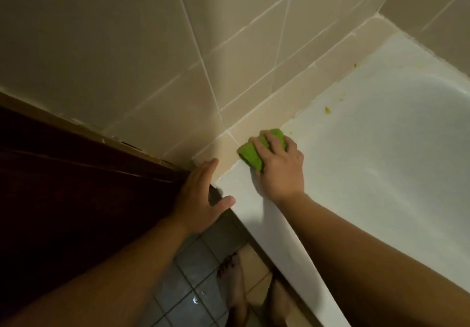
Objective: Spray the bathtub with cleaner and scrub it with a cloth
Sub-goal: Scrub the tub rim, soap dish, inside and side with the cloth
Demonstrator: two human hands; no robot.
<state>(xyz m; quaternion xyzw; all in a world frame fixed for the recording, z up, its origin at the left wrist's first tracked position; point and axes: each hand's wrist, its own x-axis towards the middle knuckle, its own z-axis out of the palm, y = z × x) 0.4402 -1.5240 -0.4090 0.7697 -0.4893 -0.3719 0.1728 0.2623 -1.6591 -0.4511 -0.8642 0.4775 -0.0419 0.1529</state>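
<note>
Home bathroom: white bathtub (381,148), tiled walls (127,46).

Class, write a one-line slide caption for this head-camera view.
Right hand presses a green cloth onto the white bathtub rim beside the tiled wall; left hand braces at the corner.

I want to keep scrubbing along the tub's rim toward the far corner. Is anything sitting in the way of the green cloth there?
No object blocks it. The right hand grips the green cloth on the bathtub rim by the tiled ledge. Ahead lie only small yellowish specks on the rim.
</note>
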